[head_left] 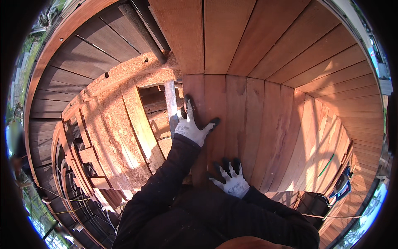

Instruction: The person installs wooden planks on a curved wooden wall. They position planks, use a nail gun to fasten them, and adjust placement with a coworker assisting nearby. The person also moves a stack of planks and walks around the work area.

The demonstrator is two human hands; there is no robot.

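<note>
My left hand (191, 123), in a white glove with dark fingertips, lies with spread fingers on the edge of the reddish wooden planking (234, 128), beside a pale narrow strip (169, 93) at an open gap (153, 99). My right hand (232, 180), gloved alike, rests lower down on the same boards, fingers spread. Neither hand is holding anything. Left of the gap are lighter, sunlit rough boards (107, 137).
Curved walls of slats (66, 58) and planks (298, 37) surround me, with a dark bar (143, 33) at top. At right lie a thin green object (326, 165) and a blue tool (342, 182). Cords (72, 211) and slotted framing (83, 153) show at lower left.
</note>
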